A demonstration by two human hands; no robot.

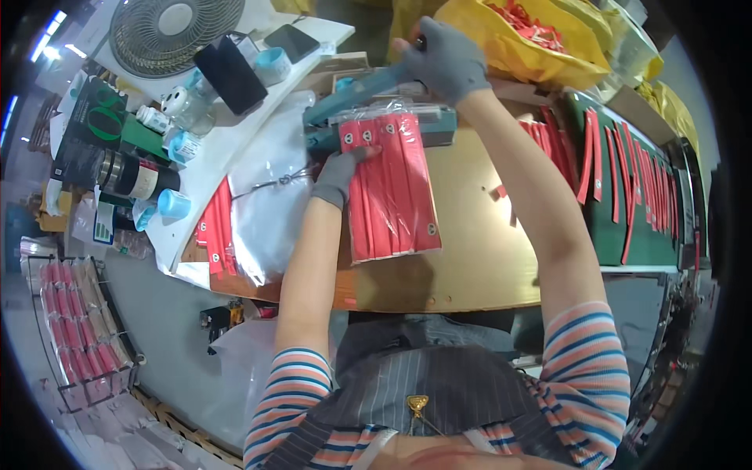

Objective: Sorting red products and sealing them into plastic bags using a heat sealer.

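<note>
Red bundle [395, 204], left side clamped in left grip [341, 172], right grip [450, 64] around blue lever [359, 92]

- Gray-gloved left hand [335, 176] reaches forward, thumb [365, 152] extended, the rest apparently tucked from view.
- Gray-gloved right hand [450, 64], fingers [429, 48] curled, stretches farther ahead, its bare forearm [523, 157] slanting inward.
</note>
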